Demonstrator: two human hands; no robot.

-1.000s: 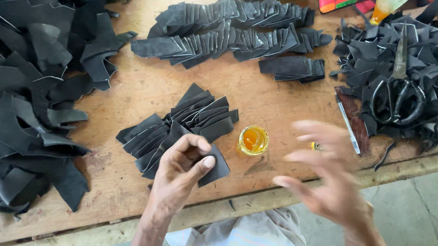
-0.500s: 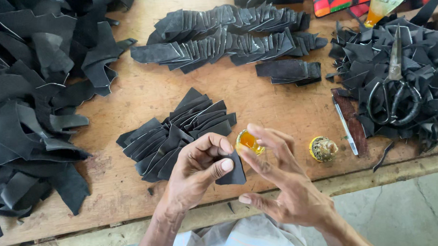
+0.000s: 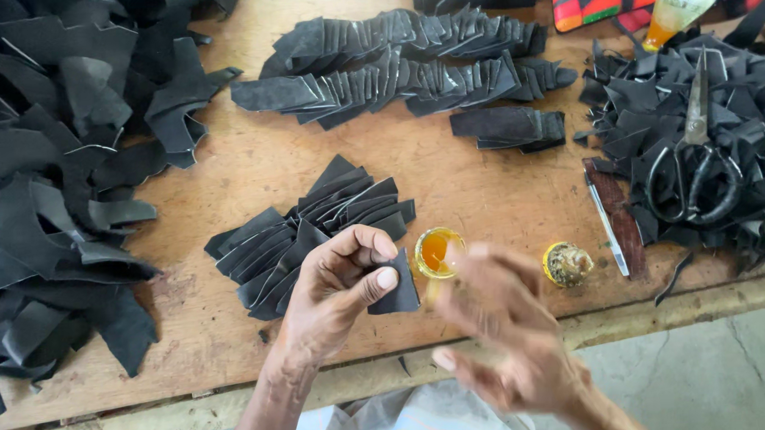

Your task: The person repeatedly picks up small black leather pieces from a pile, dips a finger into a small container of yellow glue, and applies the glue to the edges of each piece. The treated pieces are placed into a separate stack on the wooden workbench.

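Nearest me, my right hand (image 3: 509, 333) is blurred, fingers spread and holding nothing, beside the small yellow pot (image 3: 437, 252). My left hand (image 3: 339, 293) has its fingers clenched on a black rubber piece (image 3: 400, 292); its long axis runs upright, the broad end pointing toward me. Beyond lies a fanned pile (image 3: 302, 230) on the table (image 3: 228, 165), then scissors (image 3: 692, 157) far right

Labelled bottle (image 3: 679, 5) — perhaps plastic — top right.
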